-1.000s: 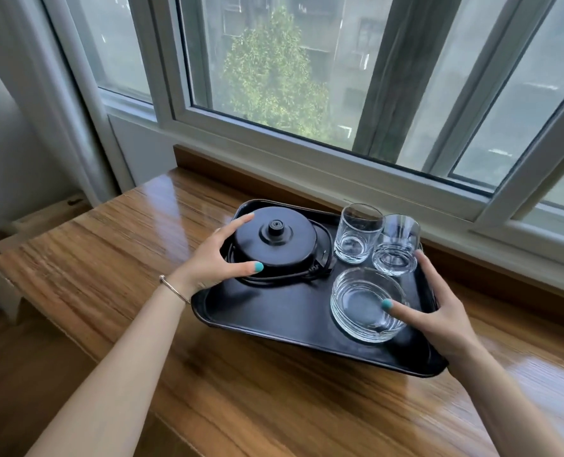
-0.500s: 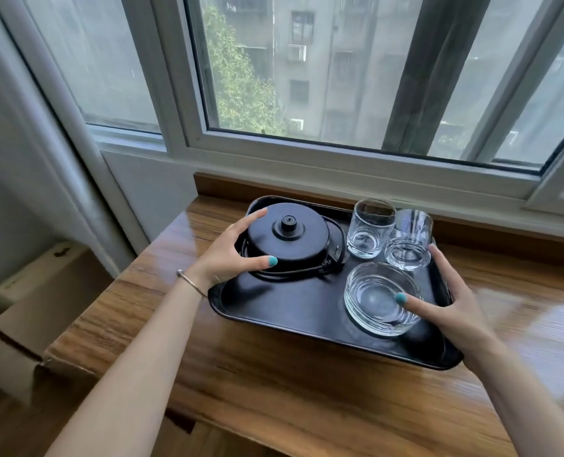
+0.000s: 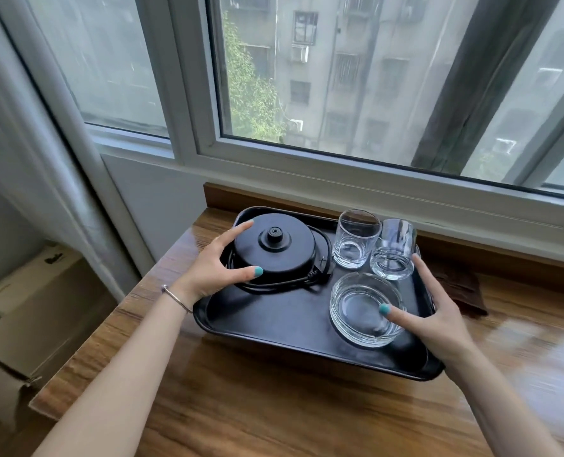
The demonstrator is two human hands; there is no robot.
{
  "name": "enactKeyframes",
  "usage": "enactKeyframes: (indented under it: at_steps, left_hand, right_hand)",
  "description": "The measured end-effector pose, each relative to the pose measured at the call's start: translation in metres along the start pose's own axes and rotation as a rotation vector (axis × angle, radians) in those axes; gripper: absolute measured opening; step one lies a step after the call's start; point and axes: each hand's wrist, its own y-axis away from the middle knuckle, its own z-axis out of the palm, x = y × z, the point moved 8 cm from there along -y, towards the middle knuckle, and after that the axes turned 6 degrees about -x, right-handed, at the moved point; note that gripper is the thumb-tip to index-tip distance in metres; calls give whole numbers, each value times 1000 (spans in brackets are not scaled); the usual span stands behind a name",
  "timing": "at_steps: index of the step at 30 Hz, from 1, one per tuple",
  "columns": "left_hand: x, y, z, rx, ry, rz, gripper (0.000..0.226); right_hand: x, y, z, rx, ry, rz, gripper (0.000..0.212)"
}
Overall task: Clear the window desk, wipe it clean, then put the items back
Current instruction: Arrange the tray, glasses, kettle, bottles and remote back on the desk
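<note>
A black tray (image 3: 274,328) sits on the wooden window desk (image 3: 274,407), near its left end. On the tray are a round black kettle base (image 3: 275,250) with its cord, two clear glasses (image 3: 356,240) (image 3: 393,250) and a clear glass bowl (image 3: 361,311). My left hand (image 3: 214,272) spans the kettle base, thumb on its near edge and index finger on its far side. My right hand (image 3: 435,311) holds the tray's right rim. Its fingers lie along the outside and its thumb reaches in over the bowl's rim.
A brown cloth (image 3: 455,285) lies on the desk just right of the tray. The white window sill (image 3: 373,196) runs close behind. A cardboard box (image 3: 27,308) stands on the floor left of the desk, beside a pale curtain (image 3: 43,159).
The tray has slid left and toward the window corner under both hands. The brown cloth on its right has come into view. My view has lifted toward the window.
</note>
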Motion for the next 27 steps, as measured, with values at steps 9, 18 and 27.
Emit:
enactKeyframes:
  at_steps: [9,18,27]
  left_hand:
    - [-52,-28,-58,-13,1,-23,87]
    - [-107,-55,-107,-78,4,-46,88]
    - [-139,-64,-128,-130,57,-40,87]
  right_hand:
    - [13,-57,58,-8,60,39,106]
    - [12,-84,123,71,124,70,101]
    - [26,-92,159,100,144,131,102]
